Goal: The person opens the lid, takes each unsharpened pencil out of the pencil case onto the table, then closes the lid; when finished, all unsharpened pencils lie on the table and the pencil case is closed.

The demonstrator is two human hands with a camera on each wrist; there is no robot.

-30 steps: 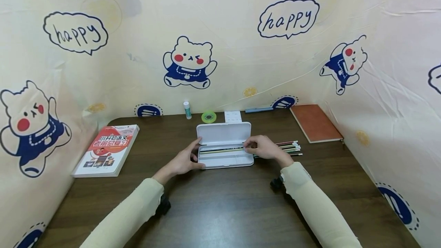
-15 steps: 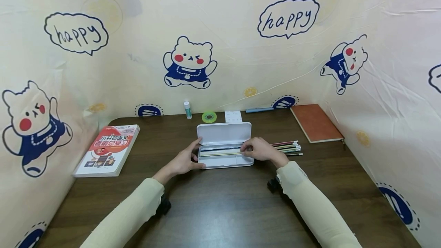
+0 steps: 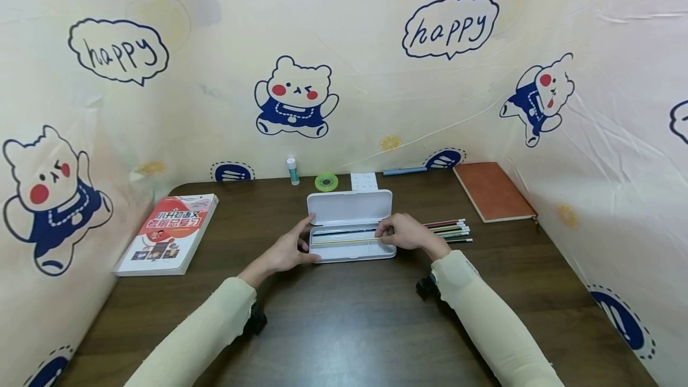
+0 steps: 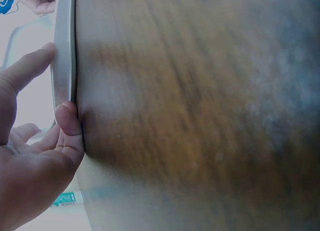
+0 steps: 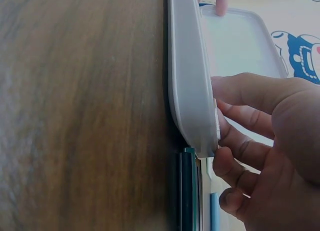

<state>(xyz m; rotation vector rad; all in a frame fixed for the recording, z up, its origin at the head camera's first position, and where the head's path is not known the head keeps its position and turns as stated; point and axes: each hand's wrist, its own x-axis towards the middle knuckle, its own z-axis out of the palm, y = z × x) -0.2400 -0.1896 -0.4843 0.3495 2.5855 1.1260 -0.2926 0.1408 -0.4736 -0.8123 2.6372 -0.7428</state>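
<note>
One shallow, white, rectangular hinged case [image 3: 338, 254] stood at mid-table, its lid raised at the back. Inside lay one slim yellow-striped pencil [image 3: 344, 241], its right end covered by fingertips, and one dark-bodied pencil [image 3: 344, 232] near the hinge, its right end lost behind the same hand.

Left hand [image 3: 287, 251]: clamped on the case's left end, thumb at the front corner, fingers toward the rear. Right hand [image 3: 404, 232]: thumb and fingertips together on the yellow-striped pencil's end, above the case's right part; in the right wrist view the rim hid the pinch itself.

Beyond the case's right end: a loose group of thin, multicoloured pencils with white ends [image 3: 454, 229], partly masked by the right hand; exact count unclear.

Rear row: white-capped, teal-labelled glue stick [image 3: 292, 172]; lime-green tape roll [image 3: 319, 183]; pale patterned card [image 3: 364, 181], lower edge hidden by the lid; slim blue pen [image 3: 405, 171].

Flanks: thick white-and-red paperback [image 3: 166, 235], left; reddish-brown notebook [image 3: 494, 192], right. All rested on a brown wood-grain table [image 3: 322, 327], near edge cut off.
</note>
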